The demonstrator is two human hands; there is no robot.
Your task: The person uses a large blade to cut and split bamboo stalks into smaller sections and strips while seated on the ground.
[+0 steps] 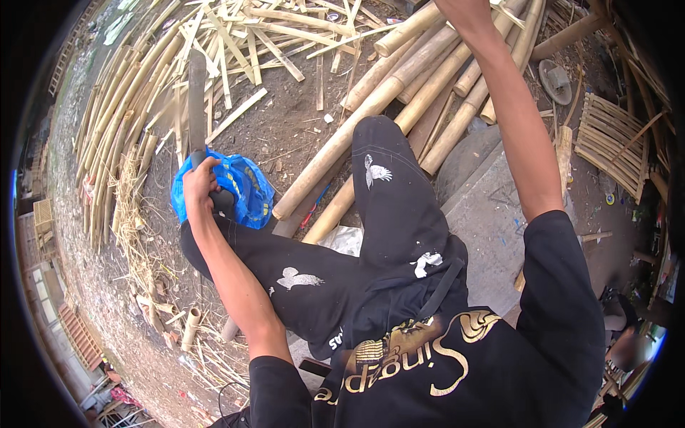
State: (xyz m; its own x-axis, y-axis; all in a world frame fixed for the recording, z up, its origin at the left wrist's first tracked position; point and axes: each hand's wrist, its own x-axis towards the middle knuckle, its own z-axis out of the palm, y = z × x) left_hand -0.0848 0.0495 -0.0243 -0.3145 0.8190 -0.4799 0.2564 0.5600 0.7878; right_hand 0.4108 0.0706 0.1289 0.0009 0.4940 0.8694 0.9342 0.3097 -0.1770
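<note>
My left hand (201,184) is closed round the dark handle of a machete (198,100). Its long blade points away from me, and the rounded handle end rests over my left thigh. Beside and behind that hand bulges a blue plastic bag (246,189). My right arm reaches far forward to the top edge, where my right hand (467,13) is partly cut off and its fingers are out of sight. Just below it lie thick bamboo poles (371,128), running from upper right toward my knees.
Split bamboo strips (285,53) are strewn over the dirt ahead. Curved bamboo lengths (118,135) lie piled at the left, near dry shavings (135,242). A slatted bamboo frame (610,143) stands at the right, past a grey slab (478,207). A blurred person (628,335) is at lower right.
</note>
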